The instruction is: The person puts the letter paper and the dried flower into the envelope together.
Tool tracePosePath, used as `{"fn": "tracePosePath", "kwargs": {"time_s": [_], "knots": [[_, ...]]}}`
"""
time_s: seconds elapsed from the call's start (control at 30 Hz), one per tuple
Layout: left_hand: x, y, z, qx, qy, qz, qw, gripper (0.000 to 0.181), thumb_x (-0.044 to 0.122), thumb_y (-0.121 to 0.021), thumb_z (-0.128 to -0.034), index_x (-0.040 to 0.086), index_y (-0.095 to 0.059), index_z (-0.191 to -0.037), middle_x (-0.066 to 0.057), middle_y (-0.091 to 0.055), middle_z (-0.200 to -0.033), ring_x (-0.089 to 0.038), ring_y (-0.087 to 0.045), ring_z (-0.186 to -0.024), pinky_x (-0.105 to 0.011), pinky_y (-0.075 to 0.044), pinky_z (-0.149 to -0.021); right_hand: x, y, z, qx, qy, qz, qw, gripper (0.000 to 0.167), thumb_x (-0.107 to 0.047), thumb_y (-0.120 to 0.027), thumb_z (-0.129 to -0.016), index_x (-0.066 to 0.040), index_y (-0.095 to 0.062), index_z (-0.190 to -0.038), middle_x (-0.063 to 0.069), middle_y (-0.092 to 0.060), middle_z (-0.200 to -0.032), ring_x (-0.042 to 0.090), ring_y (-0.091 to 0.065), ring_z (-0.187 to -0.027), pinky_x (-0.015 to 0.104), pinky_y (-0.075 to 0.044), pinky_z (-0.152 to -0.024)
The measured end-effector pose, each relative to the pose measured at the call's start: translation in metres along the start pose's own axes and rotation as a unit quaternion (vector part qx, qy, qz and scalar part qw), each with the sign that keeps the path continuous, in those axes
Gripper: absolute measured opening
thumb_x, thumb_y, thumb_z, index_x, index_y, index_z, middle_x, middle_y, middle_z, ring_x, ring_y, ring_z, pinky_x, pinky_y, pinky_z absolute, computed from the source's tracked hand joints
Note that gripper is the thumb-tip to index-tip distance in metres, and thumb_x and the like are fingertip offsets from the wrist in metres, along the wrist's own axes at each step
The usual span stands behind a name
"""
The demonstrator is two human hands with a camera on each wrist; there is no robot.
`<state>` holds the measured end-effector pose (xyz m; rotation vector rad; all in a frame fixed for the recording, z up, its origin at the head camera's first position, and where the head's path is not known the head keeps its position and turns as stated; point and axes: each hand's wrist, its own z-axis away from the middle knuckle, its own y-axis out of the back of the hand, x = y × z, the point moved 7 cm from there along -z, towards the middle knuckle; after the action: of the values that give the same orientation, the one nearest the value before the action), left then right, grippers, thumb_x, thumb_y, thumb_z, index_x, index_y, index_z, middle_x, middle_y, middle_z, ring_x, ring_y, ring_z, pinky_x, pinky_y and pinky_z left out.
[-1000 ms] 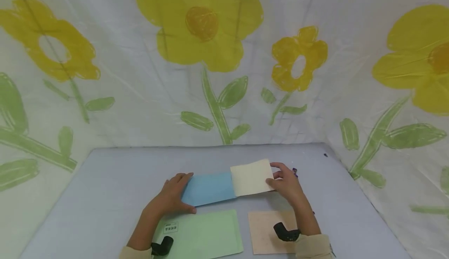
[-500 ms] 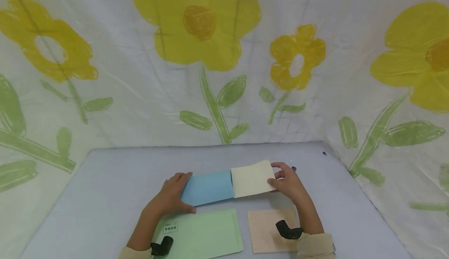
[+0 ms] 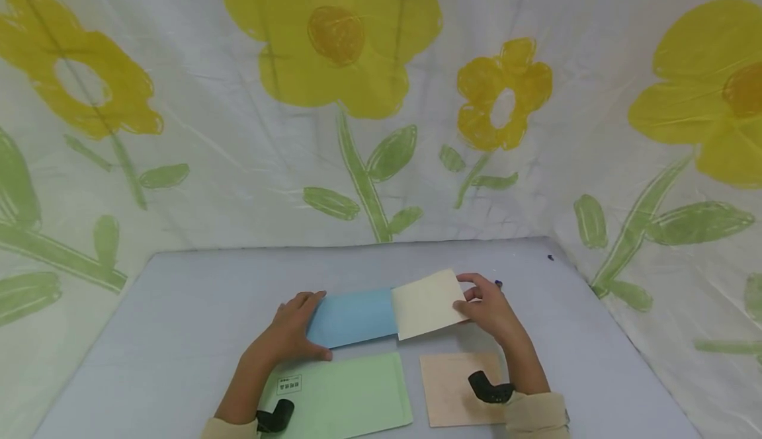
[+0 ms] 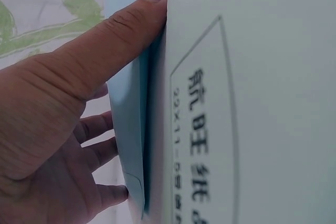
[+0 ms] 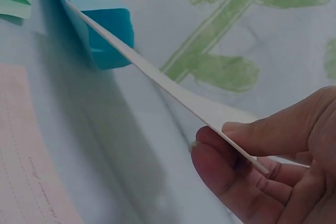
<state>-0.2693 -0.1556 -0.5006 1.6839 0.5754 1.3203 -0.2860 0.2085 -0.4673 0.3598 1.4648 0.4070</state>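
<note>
At the left, the left hand (image 3: 292, 330) grips the closed end of the blue envelope (image 3: 355, 319), thumb at the near edge and fingers at the far one, probably so that it does not slide and its mouth can gape. Nearer the person lies the green envelope (image 3: 351, 396), put aside, it seems, to leave room. The cream paper (image 3: 427, 303) is at the blue mouth, raised and tilted; whether its far corner is inside, I cannot tell. Below it, the pink sheet (image 3: 455, 389) lies flat on the table (image 3: 202, 313). The right hand (image 3: 487, 308) pinches the paper's right edge between thumb and fingers, perhaps for steering its free end. The blue envelope looks smooth, darker inside; the paper is plain, thin and slightly bent.
</note>
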Motion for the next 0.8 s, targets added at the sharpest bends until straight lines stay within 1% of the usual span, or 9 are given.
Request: {"fn": "tracePosePath", "kwargs": {"time_s": [0.17, 0.27, 0.4, 0.5, 0.63, 0.8], "knots": [[-0.0001, -0.0004, -0.0003, -0.002, 0.0, 0.001, 1.0, 0.117, 0.045, -0.096, -0.0606, 0.003, -0.037, -0.153, -0.022, -0.043, -0.146, -0.043, -0.04, -0.136, -0.07, -0.02, -0.111, -0.0005, 0.0007, -0.0014, 0.022, 0.0, 0.009, 0.9997, 0.053, 0.006, -0.07, -0.087, 0.0, -0.054, -0.137, 0.013, -0.064, -0.086, 0.022, -0.065, -0.072, 0.039, -0.059, -0.064], [-0.0002, -0.0004, -0.0005, -0.003, 0.001, 0.002, 1.0, 0.117, 0.045, -0.096, -0.0607, 0.003, -0.037, -0.153, -0.022, -0.044, -0.146, -0.043, -0.04, -0.136, -0.07, -0.019, -0.111, -0.0021, 0.0004, -0.0019, 0.028, 0.01, 0.01, 0.9995, 0.052, 0.006, -0.069, -0.087, 0.0, -0.054, -0.136, 0.012, -0.065, -0.086, 0.022, -0.067, -0.074, 0.038, -0.058, -0.063], [-0.0005, -0.0004, -0.0004, -0.006, 0.003, 0.005, 1.0, 0.117, 0.045, -0.096, -0.0607, 0.003, -0.037, -0.153, -0.022, -0.043, -0.146, -0.042, -0.039, -0.137, -0.07, -0.018, -0.111, -0.004, 0.0016, -0.0028, 0.043, 0.029, 0.026, 0.9983, 0.049, 0.005, -0.07, -0.087, 0.0, -0.056, -0.134, 0.011, -0.066, -0.085, 0.021, -0.068, -0.074, 0.034, -0.054, -0.061], [-0.0015, -0.0013, -0.0008, -0.008, 0.002, 0.005, 1.0, 0.118, 0.046, -0.095, -0.0608, 0.003, -0.036, -0.153, -0.022, -0.043, -0.147, -0.041, -0.038, -0.138, -0.069, -0.018, -0.112, -0.0031, 0.0028, -0.0038, 0.053, 0.032, 0.039, 0.9973, 0.048, 0.004, -0.071, -0.087, -0.001, -0.057, -0.133, 0.01, -0.066, -0.085, 0.02, -0.067, -0.073, 0.032, -0.051, -0.059], [-0.0027, -0.0026, -0.0012, -0.009, 0.0, 0.002, 1.0, 0.118, 0.047, -0.095, -0.0611, 0.003, -0.036, -0.153, -0.022, -0.043, -0.147, -0.04, -0.038, -0.138, -0.07, -0.019, -0.111, -0.0009, 0.0003, -0.0048, 0.036, 0.028, 0.036, 0.9983, 0.047, 0.004, -0.071, -0.086, 0.001, -0.058, -0.131, 0.01, -0.065, -0.086, 0.02, -0.065, -0.072, 0.031, -0.052, -0.059], [-0.0033, -0.0033, -0.001, -0.009, -0.003, 0.001, 1.0, 0.118, 0.047, -0.095, -0.0613, 0.003, -0.035, -0.153, -0.023, -0.042, -0.147, -0.041, -0.038, -0.138, -0.07, -0.019, -0.111, 0.0027, -0.0021, -0.0028, 0.014, 0.021, 0.041, 0.9988, 0.039, 0.005, -0.072, -0.084, 0.002, -0.062, -0.121, 0.012, -0.06, -0.089, 0.021, -0.059, -0.073, 0.03, -0.053, -0.057]]}}
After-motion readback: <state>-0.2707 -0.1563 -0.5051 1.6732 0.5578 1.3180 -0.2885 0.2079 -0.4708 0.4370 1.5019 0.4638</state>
